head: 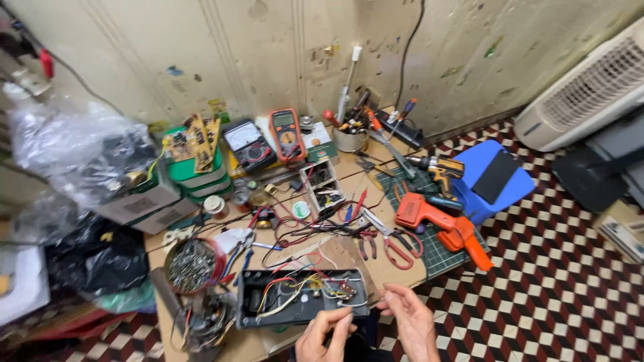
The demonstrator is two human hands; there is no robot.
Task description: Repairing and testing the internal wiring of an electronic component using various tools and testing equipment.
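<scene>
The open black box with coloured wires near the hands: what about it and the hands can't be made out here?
- Head view: whether the left hand and right hand pinch anything; too small.
- Both wrists, cut by the bottom edge.
- Parts inside the black box, hidden under wires.
- Round tin's contents, too small.

Even, soft light (edges slightly warped)

Both hands [365,328] beside opened black wired box [302,297]
</scene>
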